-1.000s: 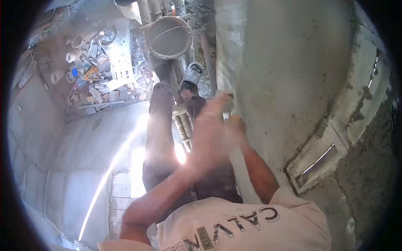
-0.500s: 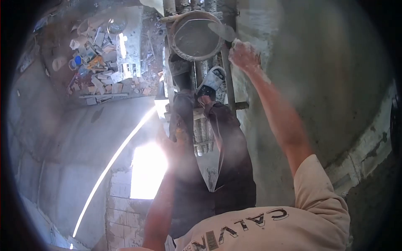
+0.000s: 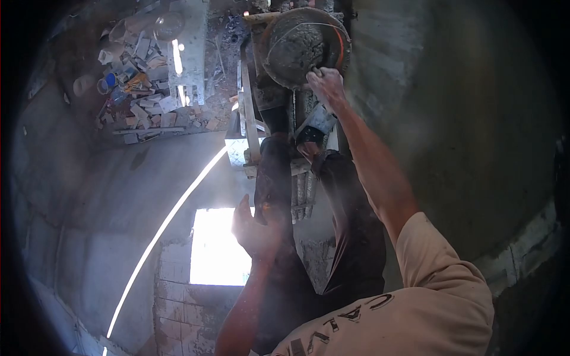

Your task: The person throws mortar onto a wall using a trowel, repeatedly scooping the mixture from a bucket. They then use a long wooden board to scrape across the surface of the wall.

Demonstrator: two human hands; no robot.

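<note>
The left hand [image 3: 252, 228] is spread open with nothing in it, palm up beside the person's dark trouser leg [image 3: 276, 178], just below the middle of the view. At one o'clock from it, the person's sandalled foot [image 3: 317, 121] stands on the scaffold poles [image 3: 300, 193]. Beyond the foot, at twelve o'clock in the view, sits the bucket [image 3: 285, 26], heaped with grey mortar [image 3: 297, 47]. The right hand [image 3: 325, 83] reaches down to the five o'clock edge of the bucket's rim with its fingers curled. Whether they clench a tool handle or only rest on the rim cannot be told. The step appears to be taking mortar from the bucket. Lifting a load would call for a level wrist and steady footing on the poles. The grey plastered wall [image 3: 457, 118] fills the three o'clock side.
</note>
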